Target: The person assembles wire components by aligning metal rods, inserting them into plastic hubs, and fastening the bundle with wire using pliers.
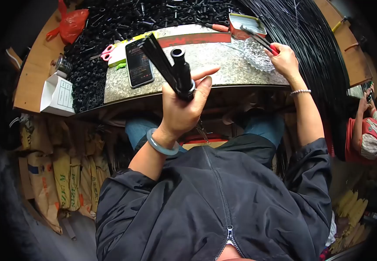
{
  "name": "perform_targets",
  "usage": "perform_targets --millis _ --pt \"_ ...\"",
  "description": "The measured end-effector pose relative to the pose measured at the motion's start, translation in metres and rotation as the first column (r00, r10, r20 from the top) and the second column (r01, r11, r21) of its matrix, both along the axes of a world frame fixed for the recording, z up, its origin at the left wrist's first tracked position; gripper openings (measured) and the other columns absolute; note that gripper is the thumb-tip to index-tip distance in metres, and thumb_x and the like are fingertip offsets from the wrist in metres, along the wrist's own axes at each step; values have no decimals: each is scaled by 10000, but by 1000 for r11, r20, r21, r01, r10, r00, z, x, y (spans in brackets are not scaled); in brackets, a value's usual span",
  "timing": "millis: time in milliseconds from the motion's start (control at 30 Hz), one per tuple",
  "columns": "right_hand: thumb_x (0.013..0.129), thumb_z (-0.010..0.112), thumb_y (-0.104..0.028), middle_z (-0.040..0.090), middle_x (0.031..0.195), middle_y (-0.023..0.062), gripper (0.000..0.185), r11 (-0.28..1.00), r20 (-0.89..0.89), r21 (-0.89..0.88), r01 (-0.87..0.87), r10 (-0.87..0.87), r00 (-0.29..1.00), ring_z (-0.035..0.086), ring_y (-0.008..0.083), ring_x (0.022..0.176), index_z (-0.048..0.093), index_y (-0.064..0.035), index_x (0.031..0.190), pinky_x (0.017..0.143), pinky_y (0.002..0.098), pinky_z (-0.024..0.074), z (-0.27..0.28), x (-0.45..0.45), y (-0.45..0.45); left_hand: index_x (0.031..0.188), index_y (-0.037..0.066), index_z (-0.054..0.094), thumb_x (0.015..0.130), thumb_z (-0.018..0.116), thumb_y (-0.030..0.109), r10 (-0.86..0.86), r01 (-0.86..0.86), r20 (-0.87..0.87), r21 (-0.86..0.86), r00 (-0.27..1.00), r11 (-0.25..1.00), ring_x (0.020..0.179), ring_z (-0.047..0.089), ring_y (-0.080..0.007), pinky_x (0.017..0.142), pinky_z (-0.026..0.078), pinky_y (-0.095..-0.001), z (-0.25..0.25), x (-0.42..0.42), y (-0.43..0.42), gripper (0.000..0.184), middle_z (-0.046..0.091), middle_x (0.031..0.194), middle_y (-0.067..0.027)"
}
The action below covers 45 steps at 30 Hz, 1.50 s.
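My left hand (pixel 182 106) is closed around a black umbrella frame (pixel 180 71), raised in front of the table edge. Its hollow tube end points up, and a bundle of flat black ribs slants up to the left. My index finger stretches out past it to the right. My right hand (pixel 285 63) grips red-handled pliers (pixel 262 41) over the right part of the table. Their jaws point up and left, over the edge of a red tin (pixel 243 32). Beneath this hand lies a clear ridged glass dish (pixel 256 56). Whether the jaws hold anything cannot be made out.
A phone (pixel 138 65), pink-handled scissors (pixel 106 53) and a red strip (pixel 197 40) lie on the speckled tabletop. Small black parts (pixel 127 17) heap behind; long black rods (pixel 301 35) spread right. A white box (pixel 58 93) stands left. Another person (pixel 367 135) sits far right.
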State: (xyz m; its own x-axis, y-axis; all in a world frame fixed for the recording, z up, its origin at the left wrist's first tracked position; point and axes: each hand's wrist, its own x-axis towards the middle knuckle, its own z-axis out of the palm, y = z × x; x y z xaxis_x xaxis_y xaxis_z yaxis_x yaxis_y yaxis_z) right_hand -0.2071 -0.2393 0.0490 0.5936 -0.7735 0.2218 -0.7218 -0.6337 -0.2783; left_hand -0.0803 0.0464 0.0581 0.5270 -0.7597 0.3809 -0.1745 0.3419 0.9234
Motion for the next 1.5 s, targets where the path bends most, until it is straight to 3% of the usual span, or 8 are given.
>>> perform_targets --millis 100,267,600,667,867,1000,1167,1500 --pt "804 685 -252 500 628 -53 252 759 674 448 -473 61 736 432 36 566 645 -4 828 521 191 343 17 -7 51 1115 -20 589 893 521 52 -6 6 27 -6 1000 1000 383 339 -7 361 238 -172 1 -4 1 243 430 502 56" --pt "897 532 -150 514 659 30 169 280 791 606 -745 -108 602 462 103 596 577 9 929 573 231 369 36 -18 130 1127 4 593 871 546 15 -1 6 117 -43 993 999 417 346 6 392 240 -174 5 -20 -3 260 434 511 72" --pt "819 639 -45 610 654 15 74 760 929 217 -613 32 368 505 23 618 641 26 799 532 197 406 16 13 196 1073 -5 625 823 586 -33 159 -133 215 -130 964 983 526 375 1 460 273 -172 6 -29 6 255 483 610 65" --pt "803 637 -40 580 595 31 73 839 915 183 -513 45 400 474 22 581 631 25 771 499 205 387 13 16 205 1037 -12 640 821 573 -13 220 -192 272 -125 937 973 592 531 -59 537 422 -225 7 -28 6 226 625 696 -39" --pt "836 621 -34 592 659 8 99 774 936 197 -602 34 351 513 41 566 638 56 873 512 190 407 15 19 210 1057 -18 634 829 568 -14 144 -144 24 -2 989 990 593 504 -19 536 402 -192 -5 -22 15 237 609 688 14" --pt "818 629 -23 626 703 95 61 797 862 -86 -598 361 357 584 115 620 627 24 857 547 238 457 21 14 218 1129 -18 592 861 552 -1 48 -73 -250 -90 967 993 577 451 0 528 373 -153 1 -23 17 272 553 676 48" --pt "719 718 -10 576 669 70 164 633 714 -482 -605 684 147 523 175 557 636 -1 860 538 274 435 17 30 213 1121 -109 553 817 580 47 -39 4 -148 -226 988 974 678 477 -44 605 409 -191 -12 -16 17 342 562 773 -14" --pt "650 720 -107 589 637 50 185 647 709 -462 -607 680 185 571 197 577 646 -47 807 553 291 435 16 29 211 1150 -106 536 784 565 27 -139 93 -184 -236 973 967 642 430 -42 577 380 -196 -16 -16 13 390 487 709 6"
